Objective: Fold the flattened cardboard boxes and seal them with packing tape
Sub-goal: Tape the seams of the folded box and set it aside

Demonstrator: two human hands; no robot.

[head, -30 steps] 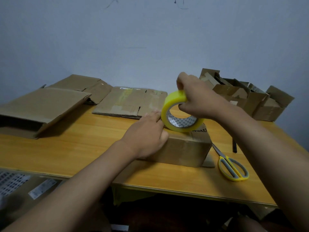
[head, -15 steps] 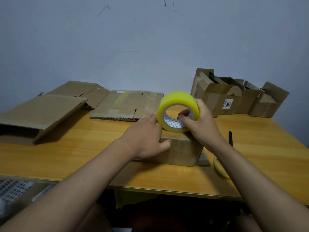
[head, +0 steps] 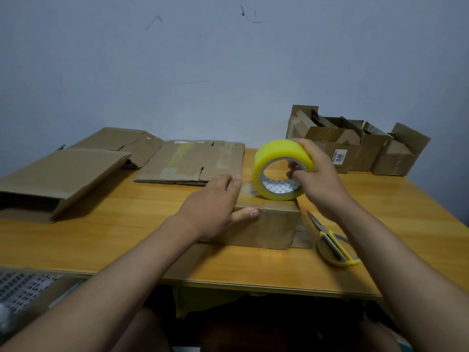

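A small folded cardboard box (head: 269,226) stands on the wooden table (head: 127,224) in front of me. My left hand (head: 215,207) lies flat on the box's top left, thumb against its front face. A yellow roll of packing tape (head: 279,158) stands on edge on the box's top. My right hand (head: 317,174) grips the roll, fingers through its core. A glossy strip of tape shows on the box top between my left hand and the roll.
Yellow-handled scissors (head: 335,247) lie right of the box. Flattened cardboard boxes (head: 193,161) (head: 61,174) (head: 121,141) lie at the back left. Several folded open boxes (head: 355,146) stand at the back right against the wall. A perforated crate (head: 22,288) sits below the table's left edge.
My right hand changed its grip on the roll from over the top to the right side with fingers in the core. My left hand stayed on the box.
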